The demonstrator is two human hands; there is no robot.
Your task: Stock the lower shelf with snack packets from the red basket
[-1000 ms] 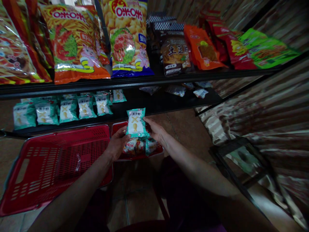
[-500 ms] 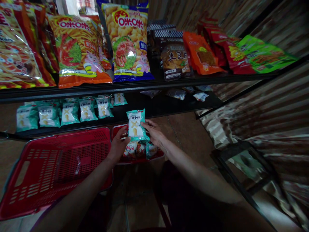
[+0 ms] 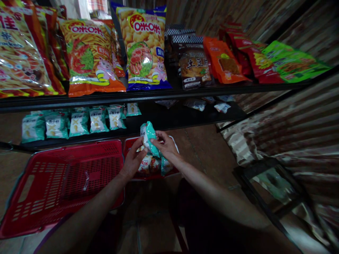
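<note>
A small teal-and-white snack bag (image 3: 149, 137) is held up between my two hands, turned so that its side faces me. My left hand (image 3: 134, 157) grips its left lower edge, while my right hand (image 3: 165, 144) pinches the right side with thumb and fingers. Right below them is a small red box with a white rim (image 3: 174, 141). Inside it lie several snack packets, among them a white-and-red packet (image 3: 144, 165) and a teal one (image 3: 166, 165). The bag and my hands hide part of the box.
On the lower black shelf (image 3: 169, 118), several matching teal bags (image 3: 76, 123) stand in a row at left. Large snack bags (image 3: 145, 49) fill the upper shelf. A red shopping basket (image 3: 63, 155) sits on the floor at left. A dark frame (image 3: 270, 183) leans at right beside corrugated sheeting.
The teal bag has been turned from showing its printed front to showing its side. My right thumb has come across its edge. The view has shifted slightly.
</note>
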